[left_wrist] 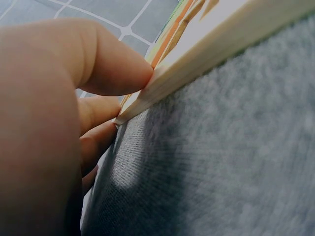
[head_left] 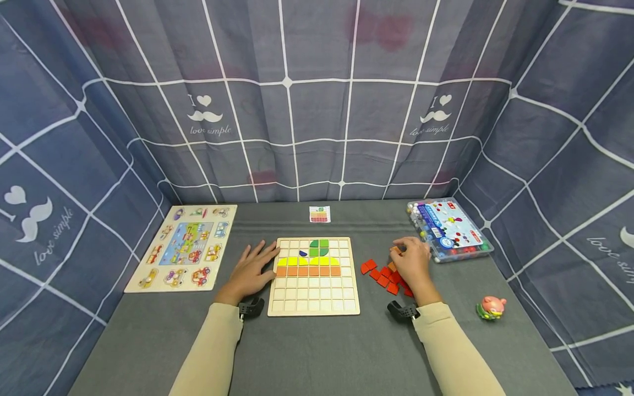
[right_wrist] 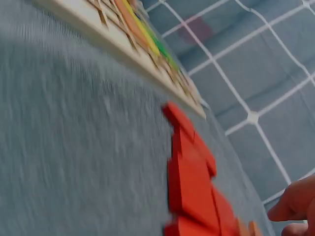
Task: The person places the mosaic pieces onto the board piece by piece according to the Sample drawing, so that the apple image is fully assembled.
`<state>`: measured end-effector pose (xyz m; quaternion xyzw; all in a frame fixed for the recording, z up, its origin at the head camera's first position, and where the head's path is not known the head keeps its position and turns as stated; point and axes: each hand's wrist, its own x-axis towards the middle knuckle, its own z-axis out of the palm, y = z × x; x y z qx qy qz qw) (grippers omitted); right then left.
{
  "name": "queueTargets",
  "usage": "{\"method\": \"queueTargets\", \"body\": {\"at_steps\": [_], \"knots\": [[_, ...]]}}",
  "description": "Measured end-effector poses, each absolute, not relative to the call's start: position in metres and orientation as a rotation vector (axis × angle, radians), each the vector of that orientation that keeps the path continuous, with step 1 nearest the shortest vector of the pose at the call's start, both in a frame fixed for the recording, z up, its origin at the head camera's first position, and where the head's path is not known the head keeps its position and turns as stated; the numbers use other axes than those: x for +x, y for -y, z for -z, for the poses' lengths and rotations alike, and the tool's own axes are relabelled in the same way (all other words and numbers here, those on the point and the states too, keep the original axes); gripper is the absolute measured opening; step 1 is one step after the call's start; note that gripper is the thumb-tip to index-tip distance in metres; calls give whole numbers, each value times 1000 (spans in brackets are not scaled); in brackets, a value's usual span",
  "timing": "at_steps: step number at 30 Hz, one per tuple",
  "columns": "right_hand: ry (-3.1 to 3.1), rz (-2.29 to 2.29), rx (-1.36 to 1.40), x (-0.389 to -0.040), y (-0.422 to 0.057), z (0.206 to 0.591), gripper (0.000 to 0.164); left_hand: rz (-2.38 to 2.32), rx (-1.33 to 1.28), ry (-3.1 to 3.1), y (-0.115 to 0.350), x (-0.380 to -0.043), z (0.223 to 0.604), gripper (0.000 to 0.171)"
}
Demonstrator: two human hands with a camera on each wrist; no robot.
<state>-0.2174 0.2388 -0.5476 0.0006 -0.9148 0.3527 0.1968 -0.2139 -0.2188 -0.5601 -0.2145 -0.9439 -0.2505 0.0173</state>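
Note:
A square wooden grid board (head_left: 314,307) lies flat in the middle of the table, holding a row of orange tiles (head_left: 309,271), yellow pieces (head_left: 309,261) above them, and green pieces (head_left: 319,247) and a small dark blue piece (head_left: 303,253) near its top. My left hand (head_left: 251,272) rests at the board's left edge, its fingers spread and fairly straight; in the left wrist view the thumb touches the rim (left_wrist: 162,83). To the right of the board, my right hand (head_left: 413,265) pinches an orange tile (head_left: 395,250) above a loose pile of red tiles (head_left: 382,281).
A small picture card (head_left: 320,214) lies behind the board. On the left is a wooden picture puzzle (head_left: 218,217). A clear box of coloured beads (head_left: 448,228) stands at the back right, with a pink and green figurine (head_left: 491,308) nearer. Grid-patterned curtains (head_left: 317,110) enclose the table.

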Motion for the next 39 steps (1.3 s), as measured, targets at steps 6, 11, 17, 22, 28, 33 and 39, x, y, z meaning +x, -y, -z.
{"method": "queueTargets", "body": {"at_steps": [6, 11, 17, 22, 28, 33, 39], "knots": [[2685, -926, -70, -219, -245, 553, 22, 784, -663, 2939, 220, -214, 562, 69], [2676, -896, -67, -220, -241, 554, 16, 778, -660, 2938, 219, -214, 561, 69], [2648, -873, -41, -219, -238, 554, 13, 766, -663, 2940, 217, -213, 559, 70], [2601, -878, 17, -213, -232, 550, 12, 763, -660, 2938, 216, -213, 558, 70], [2535, -911, 152, -206, -216, 545, 14, 765, -657, 2943, 216, -212, 557, 70], [2553, -1006, 305, -200, -193, 543, 13, 771, -662, 2941, 217, -212, 557, 70], [2600, -1067, 567, -192, -160, 539, 12, 771, -657, 2946, 217, -213, 556, 69]]}}
